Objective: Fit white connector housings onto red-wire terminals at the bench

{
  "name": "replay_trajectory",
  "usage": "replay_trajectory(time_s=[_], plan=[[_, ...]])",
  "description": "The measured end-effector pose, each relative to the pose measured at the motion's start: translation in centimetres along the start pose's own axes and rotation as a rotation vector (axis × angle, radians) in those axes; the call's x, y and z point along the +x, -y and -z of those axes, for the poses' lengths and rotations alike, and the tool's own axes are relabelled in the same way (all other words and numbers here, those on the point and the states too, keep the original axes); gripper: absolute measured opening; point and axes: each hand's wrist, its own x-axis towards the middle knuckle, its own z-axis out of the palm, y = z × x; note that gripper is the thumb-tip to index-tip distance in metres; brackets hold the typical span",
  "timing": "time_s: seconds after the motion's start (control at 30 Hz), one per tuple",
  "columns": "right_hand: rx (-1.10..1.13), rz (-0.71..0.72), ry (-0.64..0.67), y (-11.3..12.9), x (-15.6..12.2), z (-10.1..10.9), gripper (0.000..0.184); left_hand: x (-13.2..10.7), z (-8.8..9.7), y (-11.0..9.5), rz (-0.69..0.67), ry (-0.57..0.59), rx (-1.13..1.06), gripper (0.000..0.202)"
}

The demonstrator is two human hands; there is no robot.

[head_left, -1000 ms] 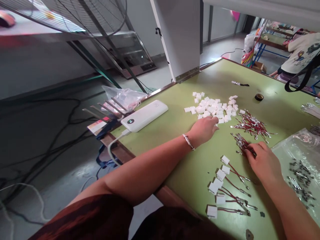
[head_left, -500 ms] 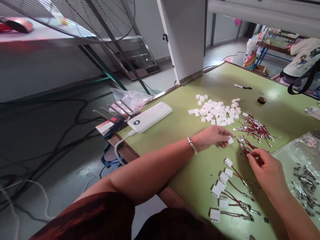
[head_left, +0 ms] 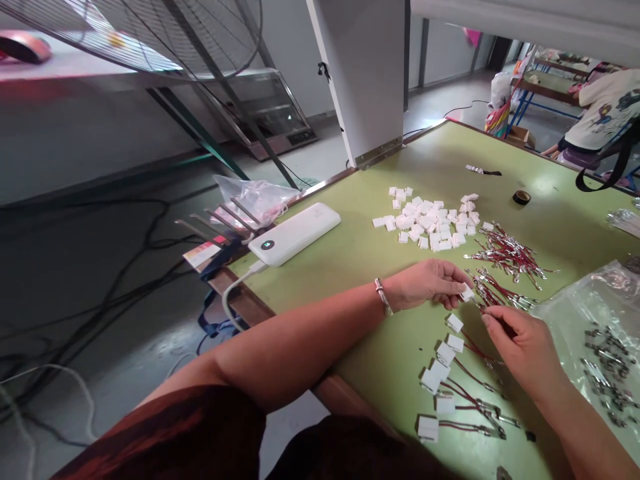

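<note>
My left hand (head_left: 437, 283) pinches a small white connector housing (head_left: 467, 292) between thumb and fingers. Close on its right, my right hand (head_left: 520, 340) holds a short wire with a metal terminal (head_left: 479, 307), its tip at or very near the housing; whether it is inside I cannot tell. Behind my right hand lies a small bunch of red and dark wires (head_left: 500, 291), and beyond it a larger wire pile (head_left: 513, 253). Several housings with wires fitted (head_left: 445, 403) lie in a column nearer me. Loose white housings (head_left: 425, 219) are heaped farther back.
A white power bank (head_left: 295, 233) with a cable lies at the table's left edge, beside a clear bag (head_left: 255, 200). On the right is a plastic bag with metal parts (head_left: 607, 367). A black tape roll (head_left: 521, 197) sits farther back. Another person (head_left: 607, 110) is at the upper right.
My right hand has moved left from the small wire bunch with a wire, up to the housing. My left hand has shifted slightly right and down, still pinching the housing.
</note>
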Motion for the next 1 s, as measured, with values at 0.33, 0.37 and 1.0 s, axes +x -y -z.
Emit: replay_trajectory(time_s=[0.33,0.37,1.0], plan=[[0.311,-0.28,0.262,0.3,0.3,0.7,0.029,0.0,-0.6,0.3,-0.036,0.085,0.237,0.017],[0.275,-0.262,0.242,0.4,0.3,0.6,0.028,0.0,-0.7,0.4,-0.026,0.085,0.239,0.017],[-0.084,0.102,0.285,0.2,-0.8,-0.4,0.026,1.5,3.6,-0.5,-0.271,-0.545,1.517,0.02]])
